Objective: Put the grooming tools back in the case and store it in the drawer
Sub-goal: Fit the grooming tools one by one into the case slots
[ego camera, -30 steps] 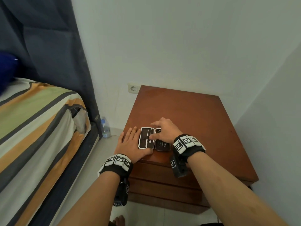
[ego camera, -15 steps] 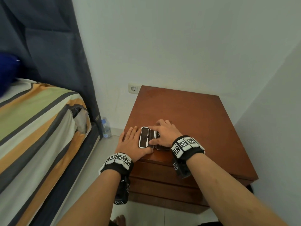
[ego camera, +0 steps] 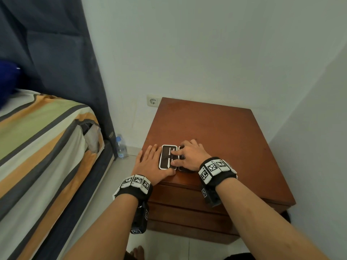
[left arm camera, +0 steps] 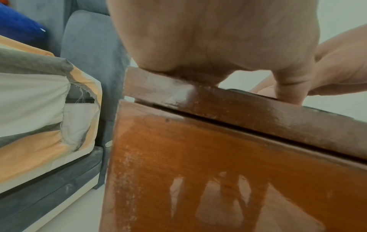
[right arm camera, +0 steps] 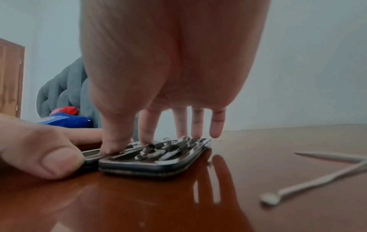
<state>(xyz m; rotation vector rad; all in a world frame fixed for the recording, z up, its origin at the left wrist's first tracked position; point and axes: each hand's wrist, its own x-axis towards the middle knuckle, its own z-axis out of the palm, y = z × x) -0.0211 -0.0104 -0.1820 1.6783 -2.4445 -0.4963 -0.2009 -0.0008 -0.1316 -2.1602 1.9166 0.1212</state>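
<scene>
Lying open near the table's (ego camera: 216, 128) front edge, the case (ego camera: 166, 156) sits between both hands.
The left hand (ego camera: 150, 163) rests flat just left of the case, fingers straight, thumb at its near edge; the right hand's (ego camera: 189, 156) spread fingers (right arm camera: 148, 125) press down on the tools inside. Two loose tools (right arm camera: 309, 180) lie right of the case.

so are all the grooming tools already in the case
No, two slim metal tools lie loose on the wooden tabletop, apart from the open case.
</scene>
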